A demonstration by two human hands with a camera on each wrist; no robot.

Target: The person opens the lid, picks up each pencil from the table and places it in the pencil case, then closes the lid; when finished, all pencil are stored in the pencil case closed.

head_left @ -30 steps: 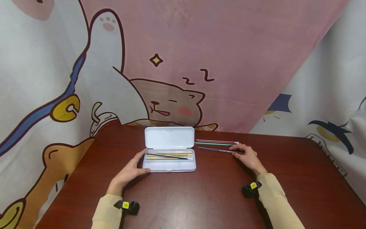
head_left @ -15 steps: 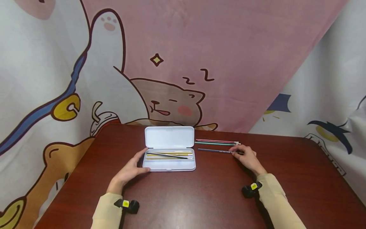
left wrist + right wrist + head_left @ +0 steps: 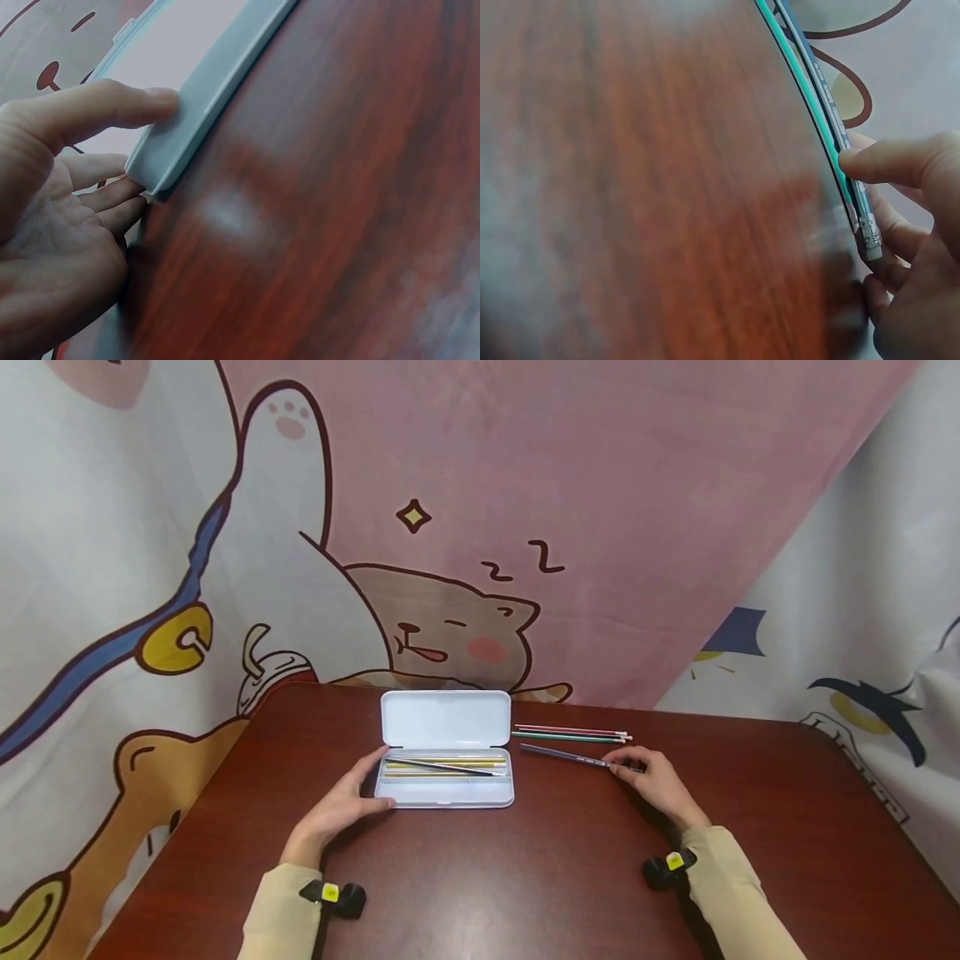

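Note:
A white pencil case lies with its lid up on the table, several yellow pencils and a dark pencil in its far compartment. My left hand grips the case's left end, thumb on the near edge and fingers round the corner in the left wrist view. To the right of the case, my right hand pinches a dark blue pencil near its eraser end. That eraser shows below my thumb in the right wrist view, with a green pencil alongside.
Just behind the held pencil lie a red pencil and a green pencil, with other pencil ends close by. A cartoon-printed cloth hangs along the far edge of the brown table.
My right hand has shifted slightly right and toward me, and the dark blue pencil slants more, its eraser end nearer me. The left hand stays at the case.

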